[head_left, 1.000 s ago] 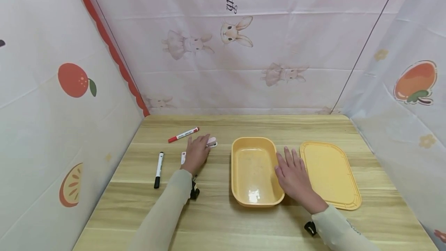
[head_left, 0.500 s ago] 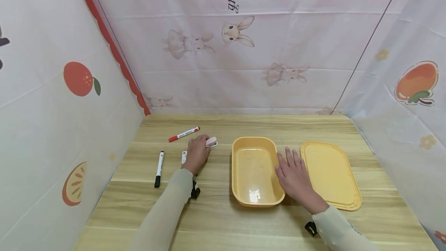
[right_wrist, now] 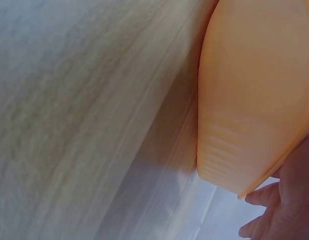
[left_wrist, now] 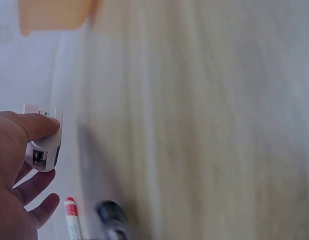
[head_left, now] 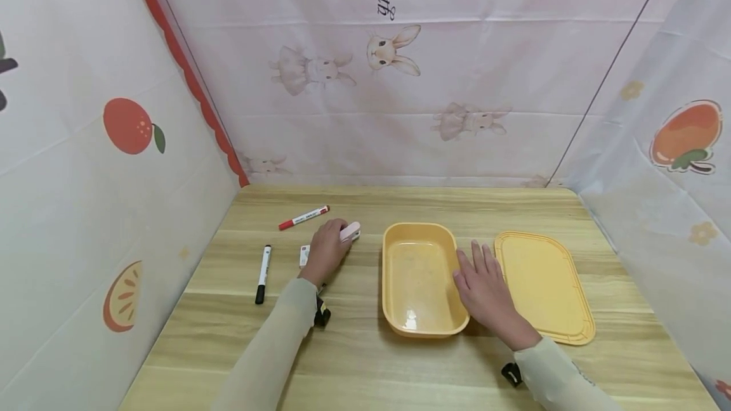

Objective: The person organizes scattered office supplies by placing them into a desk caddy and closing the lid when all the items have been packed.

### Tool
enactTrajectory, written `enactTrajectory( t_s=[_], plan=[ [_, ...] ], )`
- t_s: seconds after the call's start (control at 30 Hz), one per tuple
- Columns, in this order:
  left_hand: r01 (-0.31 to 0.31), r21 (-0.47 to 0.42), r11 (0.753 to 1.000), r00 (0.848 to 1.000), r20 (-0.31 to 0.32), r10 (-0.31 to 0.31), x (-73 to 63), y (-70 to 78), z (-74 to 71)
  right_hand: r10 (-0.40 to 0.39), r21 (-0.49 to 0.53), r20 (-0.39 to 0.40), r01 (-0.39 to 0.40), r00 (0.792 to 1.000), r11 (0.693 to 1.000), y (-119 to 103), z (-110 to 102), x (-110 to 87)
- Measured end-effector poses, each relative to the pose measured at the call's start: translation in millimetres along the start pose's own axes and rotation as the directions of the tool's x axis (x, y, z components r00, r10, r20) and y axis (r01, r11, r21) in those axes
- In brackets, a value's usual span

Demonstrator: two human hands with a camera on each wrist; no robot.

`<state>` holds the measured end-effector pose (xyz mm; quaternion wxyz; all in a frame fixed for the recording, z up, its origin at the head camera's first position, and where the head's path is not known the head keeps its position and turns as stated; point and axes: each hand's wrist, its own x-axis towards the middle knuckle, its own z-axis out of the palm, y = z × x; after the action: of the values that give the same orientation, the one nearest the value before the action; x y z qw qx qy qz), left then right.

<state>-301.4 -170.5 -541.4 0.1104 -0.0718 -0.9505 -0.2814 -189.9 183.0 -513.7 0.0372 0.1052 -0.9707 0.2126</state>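
Observation:
My left hand (head_left: 326, 250) grips a small pink-and-white stapler (head_left: 350, 231), left of the yellow plastic box. In the left wrist view the thumb presses one side of the stapler (left_wrist: 48, 152), and fingers lie on the other side. My right hand (head_left: 485, 287) rests with straight fingers against the right rim of the yellow box (head_left: 419, 284), which stands without its lid and holds nothing. In the right wrist view the fingertips touch the rim of the box (right_wrist: 254, 100). Partly behind the left hand lies a small white item with a red mark (head_left: 304, 256).
A red marker (head_left: 304, 217) lies behind the left hand, and a black-capped marker (head_left: 263, 274) lies left of it. The yellow lid (head_left: 545, 287) lies flat to the right of the box. Printed cloth walls (head_left: 342, 138) enclose the wooden table (head_left: 365, 373).
My left hand has closed around the stapler and shifted it slightly, showing more of the white item behind it. The right hand stays at the rim of the box.

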Motion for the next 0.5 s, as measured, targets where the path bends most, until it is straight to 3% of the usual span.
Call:
enactTrajectory(
  t_s=[0.27, 0.5],
  plan=[
    [0.071, -0.147, 0.987, 0.997, 0.023, -0.068, -3.7, 35.6, -12.0, -0.010, -0.016, -0.015, 0.010, 1.000, 1.000, 0, 2, 1.3],
    [0.089, -0.193, 0.977, 0.996, 0.028, -0.085, -9.2, 82.6, -12.6, -0.009, -0.005, -0.011, 0.008, 1.000, 1.000, 0, 3, 2.4]
  ],
)
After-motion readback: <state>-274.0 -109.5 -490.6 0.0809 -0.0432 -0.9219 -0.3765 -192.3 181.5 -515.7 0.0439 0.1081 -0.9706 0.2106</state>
